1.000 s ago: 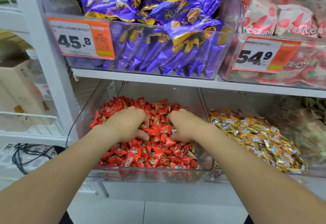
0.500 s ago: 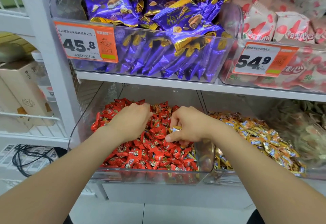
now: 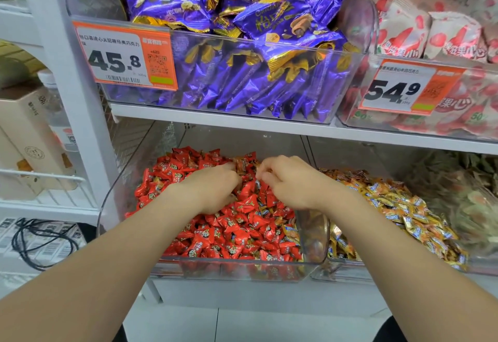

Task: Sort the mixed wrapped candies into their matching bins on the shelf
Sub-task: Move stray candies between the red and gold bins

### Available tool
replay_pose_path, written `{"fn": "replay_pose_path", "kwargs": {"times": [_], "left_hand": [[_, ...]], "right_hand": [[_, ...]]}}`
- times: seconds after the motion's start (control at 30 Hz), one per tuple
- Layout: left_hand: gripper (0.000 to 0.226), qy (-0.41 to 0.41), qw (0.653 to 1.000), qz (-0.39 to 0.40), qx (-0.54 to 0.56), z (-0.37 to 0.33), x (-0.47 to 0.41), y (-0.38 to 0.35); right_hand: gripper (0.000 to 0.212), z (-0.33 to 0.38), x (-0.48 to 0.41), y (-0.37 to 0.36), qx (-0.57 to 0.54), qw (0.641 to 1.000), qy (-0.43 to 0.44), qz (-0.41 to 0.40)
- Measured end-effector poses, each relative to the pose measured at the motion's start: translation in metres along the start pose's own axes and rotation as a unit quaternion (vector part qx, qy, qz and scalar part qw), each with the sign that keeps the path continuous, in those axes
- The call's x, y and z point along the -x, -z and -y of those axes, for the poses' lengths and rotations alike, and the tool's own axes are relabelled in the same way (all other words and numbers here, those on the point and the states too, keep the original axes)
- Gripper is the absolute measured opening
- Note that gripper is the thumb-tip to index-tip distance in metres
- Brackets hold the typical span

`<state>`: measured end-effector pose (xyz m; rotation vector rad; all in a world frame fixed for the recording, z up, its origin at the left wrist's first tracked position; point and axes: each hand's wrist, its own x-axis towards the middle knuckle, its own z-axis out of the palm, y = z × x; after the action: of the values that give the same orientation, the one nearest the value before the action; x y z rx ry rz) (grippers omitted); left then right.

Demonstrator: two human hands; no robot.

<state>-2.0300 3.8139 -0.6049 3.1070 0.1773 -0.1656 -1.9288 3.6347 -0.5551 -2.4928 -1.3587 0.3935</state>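
Red candies [image 3: 237, 223] lie under the left hand [image 3: 213, 188] and right hand [image 3: 288, 184], both hands' fingers curled, any hold indiscernible.

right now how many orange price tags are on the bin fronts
2. The 45.8 tag is on the purple-wrapper bin, upper left; the 54.9 tag is on the strawberry-print bin, upper right. Others may be hidden beyond the frame.
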Motion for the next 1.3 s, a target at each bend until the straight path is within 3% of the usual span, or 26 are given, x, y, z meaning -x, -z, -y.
{"fn": "replay_pose_path", "kwargs": {"times": [0.1,0.23,0.33,0.4,0.5,0.63,0.77,0.9,1.0,1.13,1.3], "left_hand": [[0.022,0.002,1.000,0.004,0.015,0.002,0.004,-0.002],[0.024,0.008,0.995,-0.030,0.093,-0.002,0.016,0.006],[0.033,0.038,0.989,-0.086,0.116,-0.004,0.029,0.023],[0.046,0.065,0.986,-0.122,0.091,-0.003,0.037,0.028],[0.062,0.064,0.983,-0.144,0.092,0.002,0.044,0.024],[0.023,0.018,0.987,-0.080,0.140,0.010,0.048,0.016],[0.027,0.010,0.990,-0.041,0.134,0.006,0.058,0.018],[0.009,0.052,0.997,-0.033,0.036,0.001,0.061,0.012],[0.021,0.069,0.998,-0.002,0.012,0.003,0.055,0.007],[0.035,0.069,0.997,0.015,0.000,0.004,0.050,0.006],[0.011,0.056,0.998,-0.034,-0.002,-0.002,0.045,0.001]], "right_hand": [[0.047,0.001,0.008,0.005,0.040,0.998,0.030,0.041],[0.017,0.000,0.017,0.004,0.146,0.985,0.043,0.087],[0.042,0.007,0.020,-0.005,0.290,0.945,0.018,0.152],[0.039,0.012,0.022,-0.012,0.333,0.929,0.023,0.159],[0.030,0.009,0.023,-0.013,0.282,0.952,0.035,0.111],[0.043,0.007,0.029,-0.002,0.164,0.984,0.038,0.065],[0.020,0.007,0.026,0.002,0.088,0.994,0.056,-0.014],[0.029,0.012,0.026,0.002,0.141,0.989,0.029,0.014],[0.029,0.012,0.025,-0.001,0.213,0.976,0.021,0.049],[0.007,0.017,0.028,-0.003,0.290,0.950,0.026,0.114],[0.054,0.021,0.024,-0.013,0.410,0.888,0.025,0.208]]}}
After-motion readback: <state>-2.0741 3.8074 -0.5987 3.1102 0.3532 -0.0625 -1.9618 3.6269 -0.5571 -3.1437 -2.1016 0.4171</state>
